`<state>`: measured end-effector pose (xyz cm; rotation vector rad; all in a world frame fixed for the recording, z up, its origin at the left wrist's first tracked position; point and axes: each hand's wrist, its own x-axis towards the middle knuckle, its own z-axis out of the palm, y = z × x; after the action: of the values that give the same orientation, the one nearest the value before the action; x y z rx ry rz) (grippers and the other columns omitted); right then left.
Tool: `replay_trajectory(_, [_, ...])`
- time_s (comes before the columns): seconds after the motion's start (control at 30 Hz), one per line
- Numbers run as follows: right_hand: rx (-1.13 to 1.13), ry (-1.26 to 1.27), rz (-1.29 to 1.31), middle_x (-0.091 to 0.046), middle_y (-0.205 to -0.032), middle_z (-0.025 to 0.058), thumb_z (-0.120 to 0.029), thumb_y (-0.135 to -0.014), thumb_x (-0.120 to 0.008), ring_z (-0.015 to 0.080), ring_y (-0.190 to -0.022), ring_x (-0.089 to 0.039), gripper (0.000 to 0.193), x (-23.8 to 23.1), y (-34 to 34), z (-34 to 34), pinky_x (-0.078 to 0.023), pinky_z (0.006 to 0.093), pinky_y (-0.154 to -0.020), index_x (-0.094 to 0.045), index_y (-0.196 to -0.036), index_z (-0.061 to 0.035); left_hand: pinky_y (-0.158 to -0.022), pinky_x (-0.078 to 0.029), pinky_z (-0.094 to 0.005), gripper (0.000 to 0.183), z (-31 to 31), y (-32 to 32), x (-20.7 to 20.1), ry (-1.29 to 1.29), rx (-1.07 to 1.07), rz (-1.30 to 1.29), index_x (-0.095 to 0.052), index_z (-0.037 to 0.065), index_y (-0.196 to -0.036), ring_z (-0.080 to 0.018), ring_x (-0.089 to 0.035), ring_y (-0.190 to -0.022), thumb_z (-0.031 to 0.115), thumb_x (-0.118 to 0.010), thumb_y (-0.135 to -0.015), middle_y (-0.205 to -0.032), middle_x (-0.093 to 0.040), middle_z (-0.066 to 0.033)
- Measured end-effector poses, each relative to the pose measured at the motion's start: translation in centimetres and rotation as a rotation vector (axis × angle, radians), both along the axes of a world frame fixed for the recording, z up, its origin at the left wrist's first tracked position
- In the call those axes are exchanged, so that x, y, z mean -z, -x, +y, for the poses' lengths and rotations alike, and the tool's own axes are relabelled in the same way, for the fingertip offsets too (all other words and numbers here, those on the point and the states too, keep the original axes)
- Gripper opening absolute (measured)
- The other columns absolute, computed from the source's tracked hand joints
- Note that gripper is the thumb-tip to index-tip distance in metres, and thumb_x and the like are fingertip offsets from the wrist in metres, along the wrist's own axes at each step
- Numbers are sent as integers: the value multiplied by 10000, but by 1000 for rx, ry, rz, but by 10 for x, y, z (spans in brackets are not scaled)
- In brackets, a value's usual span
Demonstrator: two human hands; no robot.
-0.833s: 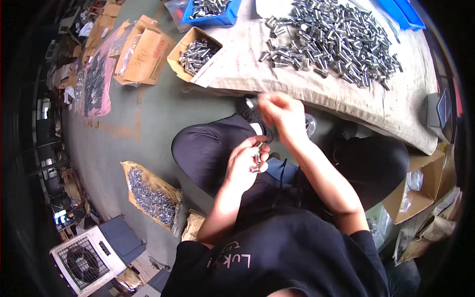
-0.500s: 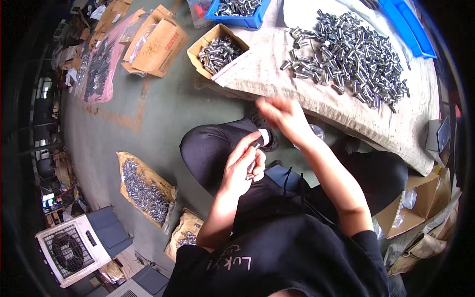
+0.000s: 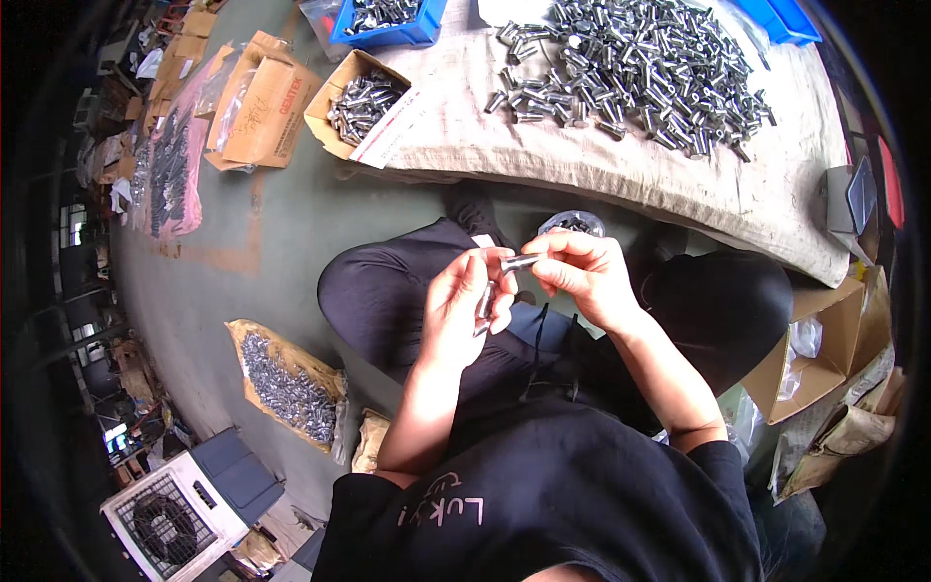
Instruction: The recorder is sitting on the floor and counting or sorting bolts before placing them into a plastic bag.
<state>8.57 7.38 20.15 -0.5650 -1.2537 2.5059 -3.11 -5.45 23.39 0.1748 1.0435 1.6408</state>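
Observation:
My left hand is closed around a couple of shiny cylindrical metal pieces against its palm. Between its fingertips and those of my right hand lies another short metal cylinder, pinched at its right end by the right thumb and fingers. Both hands meet above my lap. Just beyond them, a small clear tub of little parts is partly covered by the right hand. A big heap of similar metal cylinders lies on the cloth-covered work surface ahead.
A cardboard box and a blue bin, both holding metal parts, stand at the surface's left end. Left on the floor are a taller carton and a tray of small parts. A fan unit stands lower left; an open carton is at right.
My right hand has come back from near the table edge to my left hand and now pinches a metal cylinder there. The whole view has shifted slightly.

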Motion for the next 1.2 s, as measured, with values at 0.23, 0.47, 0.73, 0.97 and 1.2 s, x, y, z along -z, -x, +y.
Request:
replay_trajectory(0.23, [168,-138,176,-553,-883,60,39,-775,-600,89,-691,-525,208,-4,-5,-7,-445,203,-608,-597,-983,33,-423,-368,-173,234,7,-14,-11,126,-115,305,-552,-36,-988,-52,-471,-519,172,-517,-886,-744,-558,-53])
replay_trajectory(0.47, [128,-56,157,-560,-853,27,21,-779,-607,63,-713,-527,218,-4,-8,-9,-440,187,-632,-595,-996,24,-451,-391,-176,229,6,-15,-15,133,-173,388,-563,-51,-1040,-34,-474,-567,6,-574,-818,-815,-588,-64])
replay_trajectory(0.73, [145,-17,149,-557,-827,23,16,-779,-609,62,-648,-514,221,-5,-7,-8,-431,184,-578,-593,-999,20,-463,-400,-187,284,13,-21,-23,85,-177,575,-517,-65,-1086,-51,-459,-565,-25,-555,-807,-820,-555,-65])
replay_trajectory(0.97, [160,-49,187,-554,-853,25,27,-783,-597,62,-683,-509,210,-4,-7,-11,-425,190,-599,-590,-993,19,-469,-395,-179,280,6,-14,-16,129,-119,372,-510,-57,-1084,-47,-459,-545,-17,-553,-810,-805,-549,-61])
replay_trajectory(1.2, [159,-21,194,-547,-871,28,32,-787,-590,63,-710,-507,208,-4,-7,-11,-422,188,-609,-589,-994,17,-493,-390,-165,349,7,-14,-15,44,-114,454,-509,-42,-1121,-45,-472,-611,-64,-561,-777,-887,-568,-54])
